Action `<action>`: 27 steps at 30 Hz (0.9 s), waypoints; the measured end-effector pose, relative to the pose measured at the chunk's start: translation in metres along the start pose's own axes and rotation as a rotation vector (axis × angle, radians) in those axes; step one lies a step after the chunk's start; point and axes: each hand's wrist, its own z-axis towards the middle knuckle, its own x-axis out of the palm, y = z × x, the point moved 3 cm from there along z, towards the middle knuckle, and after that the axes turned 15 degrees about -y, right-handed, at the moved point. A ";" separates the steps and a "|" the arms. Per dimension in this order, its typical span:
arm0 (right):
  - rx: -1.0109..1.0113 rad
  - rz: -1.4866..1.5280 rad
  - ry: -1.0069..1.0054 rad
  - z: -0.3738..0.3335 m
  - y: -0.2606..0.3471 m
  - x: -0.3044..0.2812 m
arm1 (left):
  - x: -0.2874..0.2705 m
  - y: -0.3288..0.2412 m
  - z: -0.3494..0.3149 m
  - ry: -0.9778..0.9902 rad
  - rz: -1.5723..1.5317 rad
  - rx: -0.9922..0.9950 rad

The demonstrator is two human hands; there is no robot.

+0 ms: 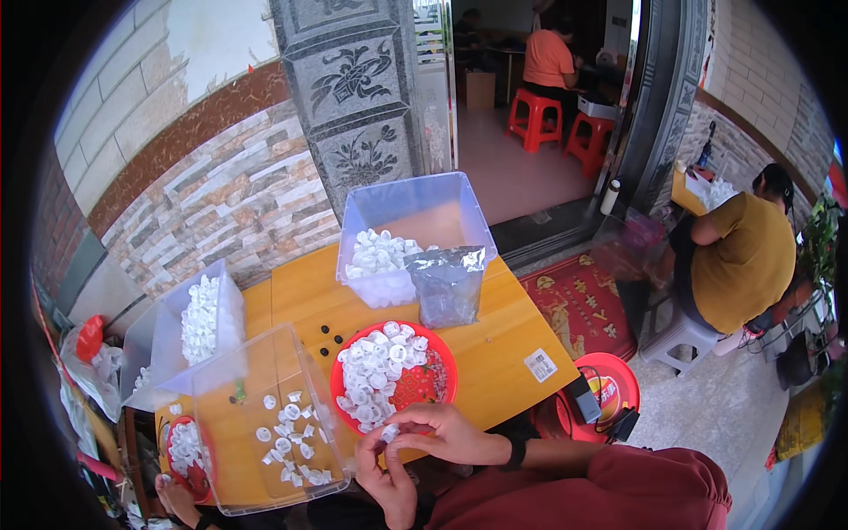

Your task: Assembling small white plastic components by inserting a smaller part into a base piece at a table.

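Note:
Close to the table's front edge, my left hand (385,488) and my right hand (444,434) meet, their fingertips closed on a small white plastic piece (389,433). My right wrist wears a black band. Just beyond them is a round red tray (424,385), its left part heaped with similar white plastic pieces (375,367). Tiny clear bits (439,375) lie along its right side. To the left of my hands, more loose white pieces (287,433) are spread in a shallow clear plastic bin (231,511).
A large clear bin (459,199) and a silvery bag (449,296) stand behind the tray. Another clear bin (231,305) of white pieces is on the left. Another person's hand (179,500) is beside a small red tray (201,486). A red bucket (623,375) stands right of the table (512,371).

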 end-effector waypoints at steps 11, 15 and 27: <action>-0.095 -0.111 0.019 -0.007 -0.003 0.005 | -0.007 -0.004 -0.006 -0.015 0.123 0.136; -0.017 -0.063 0.052 -0.012 -0.008 0.004 | -0.012 -0.011 -0.011 0.000 0.157 0.134; 0.048 -0.101 0.016 -0.006 -0.003 -0.017 | -0.067 -0.044 0.001 -0.443 0.004 -0.156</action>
